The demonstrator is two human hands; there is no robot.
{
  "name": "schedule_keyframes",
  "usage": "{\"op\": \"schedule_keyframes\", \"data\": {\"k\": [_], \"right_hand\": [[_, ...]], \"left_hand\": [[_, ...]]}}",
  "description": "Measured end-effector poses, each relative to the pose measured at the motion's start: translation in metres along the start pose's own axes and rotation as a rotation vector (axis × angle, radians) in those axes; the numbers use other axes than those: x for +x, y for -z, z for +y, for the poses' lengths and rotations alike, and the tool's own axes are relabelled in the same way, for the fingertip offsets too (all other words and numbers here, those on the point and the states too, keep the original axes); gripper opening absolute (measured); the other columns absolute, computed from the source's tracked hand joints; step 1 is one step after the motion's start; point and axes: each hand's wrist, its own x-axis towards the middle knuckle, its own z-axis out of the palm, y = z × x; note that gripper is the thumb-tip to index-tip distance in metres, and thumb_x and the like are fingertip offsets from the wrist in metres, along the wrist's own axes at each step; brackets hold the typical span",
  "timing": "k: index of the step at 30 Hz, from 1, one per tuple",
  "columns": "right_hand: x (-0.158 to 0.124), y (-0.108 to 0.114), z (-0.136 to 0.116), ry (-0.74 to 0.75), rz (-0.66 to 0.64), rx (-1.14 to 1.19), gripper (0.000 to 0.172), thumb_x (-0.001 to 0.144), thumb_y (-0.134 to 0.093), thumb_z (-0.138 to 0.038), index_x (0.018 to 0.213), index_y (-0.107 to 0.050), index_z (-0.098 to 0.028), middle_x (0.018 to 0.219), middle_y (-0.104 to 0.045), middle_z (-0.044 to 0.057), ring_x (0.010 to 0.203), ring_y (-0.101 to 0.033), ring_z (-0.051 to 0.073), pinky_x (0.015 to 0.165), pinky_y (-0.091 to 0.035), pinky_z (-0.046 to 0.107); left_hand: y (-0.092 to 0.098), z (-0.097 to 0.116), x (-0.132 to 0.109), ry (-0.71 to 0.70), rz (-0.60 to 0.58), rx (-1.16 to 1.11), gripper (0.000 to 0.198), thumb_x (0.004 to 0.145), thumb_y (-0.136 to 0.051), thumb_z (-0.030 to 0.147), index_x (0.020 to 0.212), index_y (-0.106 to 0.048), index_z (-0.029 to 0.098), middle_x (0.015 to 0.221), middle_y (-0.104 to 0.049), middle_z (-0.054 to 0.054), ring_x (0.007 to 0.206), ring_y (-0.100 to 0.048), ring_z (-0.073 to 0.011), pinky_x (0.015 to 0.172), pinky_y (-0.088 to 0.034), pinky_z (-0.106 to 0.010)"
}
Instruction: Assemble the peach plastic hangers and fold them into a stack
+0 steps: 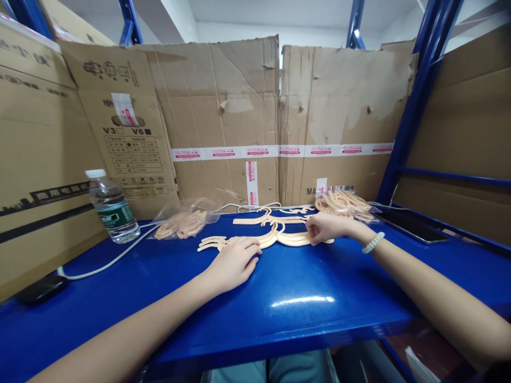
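Pale peach strips, soft-looking, lie on the blue table in a mirrored pattern of curves. An upper straight row (249, 221) has a hook shape above it, and a curved band (293, 239) sweeps to the right below. My left hand (235, 263) lies low over the left part of the pattern, fingers stretched out, beside short branching strips (209, 243). It covers part of the strips. My right hand (325, 227) is closed, with bent fingertips down at the right end of the curved band. Whatever lies between those fingertips is hidden.
Clear bags of strips lie at the left (186, 221) and right (343, 203). A water bottle (114, 213), a white cable (120, 258) and a black device (43, 288) are on the left. A dark phone (415, 226) lies right. Cardboard panels (219, 106) wall the back.
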Motion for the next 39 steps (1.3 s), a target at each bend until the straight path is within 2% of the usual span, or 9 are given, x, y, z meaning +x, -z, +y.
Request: {"op": "schedule_keyframes", "data": {"k": [6, 11, 13, 16, 18, 20, 27, 35, 39], "right_hand": [[0.001, -0.002, 0.000, 0.006, 0.019, -0.015, 0.009, 0.063, -0.069, -0.020, 0.068, -0.064, -0.015, 0.067, -0.065, 0.001, 0.060, -0.058, 0.014, 0.049, -0.037, 0.021], [-0.002, 0.003, 0.000, 0.035, 0.026, 0.032, 0.012, 0.064, -0.069, -0.024, 0.068, -0.063, -0.015, 0.066, -0.063, 0.001, 0.059, -0.056, 0.014, 0.049, -0.035, 0.022], [-0.003, 0.007, -0.001, 0.065, 0.105, 0.053, 0.016, 0.069, -0.067, -0.031, 0.070, -0.061, -0.015, 0.065, -0.062, 0.002, 0.058, -0.055, 0.014, 0.049, -0.035, 0.022], [-0.003, 0.010, -0.004, 0.089, 0.296, 0.066, 0.023, 0.079, -0.057, -0.037, 0.076, -0.061, -0.015, 0.066, -0.062, 0.003, 0.058, -0.053, 0.014, 0.052, -0.034, 0.023], [-0.002, 0.010, -0.004, 0.084, 0.403, 0.017, 0.020, 0.082, -0.053, -0.032, 0.078, -0.061, -0.014, 0.068, -0.063, 0.005, 0.059, -0.054, 0.014, 0.054, -0.034, 0.023], [-0.001, 0.010, -0.002, 0.074, 0.439, -0.060, 0.015, 0.082, -0.051, -0.025, 0.078, -0.061, -0.015, 0.069, -0.065, 0.005, 0.060, -0.054, 0.014, 0.057, -0.034, 0.024], [0.000, 0.009, 0.003, 0.058, 0.432, -0.133, 0.024, 0.078, -0.042, -0.010, 0.083, -0.065, -0.015, 0.075, -0.068, 0.005, 0.064, -0.058, 0.015, 0.059, -0.035, 0.023], [-0.001, 0.012, 0.002, -0.033, 0.452, -0.195, 0.023, 0.080, -0.044, -0.013, 0.085, -0.066, -0.017, 0.080, -0.070, 0.006, 0.074, -0.060, 0.018, 0.067, -0.037, 0.024], [-0.002, 0.014, 0.007, -0.097, 0.393, -0.234, 0.020, 0.080, -0.047, -0.015, 0.078, -0.066, -0.018, 0.080, -0.070, 0.007, 0.077, -0.060, 0.020, 0.067, -0.036, 0.025]], "left_hand": [[0.000, 0.000, 0.000, 0.012, -0.014, -0.006, 0.020, 0.088, -0.047, 0.019, 0.101, -0.063, 0.019, 0.116, -0.063, -0.008, 0.109, -0.056, -0.0246, 0.096, -0.045, -0.043], [0.000, 0.002, 0.000, -0.004, 0.022, -0.028, 0.020, 0.086, -0.048, 0.016, 0.099, -0.062, 0.019, 0.116, -0.062, -0.008, 0.110, -0.055, -0.0245, 0.096, -0.044, -0.044], [0.001, 0.004, -0.001, -0.023, 0.042, -0.056, 0.019, 0.086, -0.048, 0.015, 0.098, -0.062, 0.020, 0.115, -0.062, -0.007, 0.109, -0.055, -0.0238, 0.096, -0.044, -0.043], [0.003, 0.009, -0.001, -0.091, 0.046, -0.132, 0.021, 0.088, -0.045, 0.014, 0.099, -0.061, 0.020, 0.108, -0.064, -0.006, 0.102, -0.058, -0.0199, 0.093, -0.046, -0.037], [0.005, 0.013, -0.001, -0.154, 0.022, -0.171, 0.026, 0.088, -0.041, 0.010, 0.100, -0.061, 0.020, 0.103, -0.064, -0.005, 0.098, -0.058, -0.0179, 0.089, -0.047, -0.033], [0.007, 0.016, -0.002, -0.201, -0.006, -0.185, 0.032, 0.086, -0.037, 0.005, 0.100, -0.062, 0.019, 0.101, -0.064, -0.005, 0.097, -0.058, -0.0172, 0.087, -0.047, -0.030], [0.008, 0.015, -0.004, -0.219, -0.074, -0.171, 0.043, 0.075, -0.037, -0.003, 0.101, -0.062, 0.020, 0.103, -0.063, -0.004, 0.097, -0.058, -0.0168, 0.087, -0.047, -0.029], [0.009, 0.017, -0.003, -0.204, -0.085, -0.188, 0.035, 0.082, -0.034, 0.000, 0.094, -0.061, 0.019, 0.094, -0.064, -0.004, 0.089, -0.059, -0.0164, 0.082, -0.047, -0.028], [0.008, 0.016, -0.003, -0.198, -0.064, -0.192, 0.034, 0.079, -0.035, -0.001, 0.090, -0.060, 0.018, 0.091, -0.063, -0.004, 0.087, -0.058, -0.0163, 0.080, -0.047, -0.028]]}}
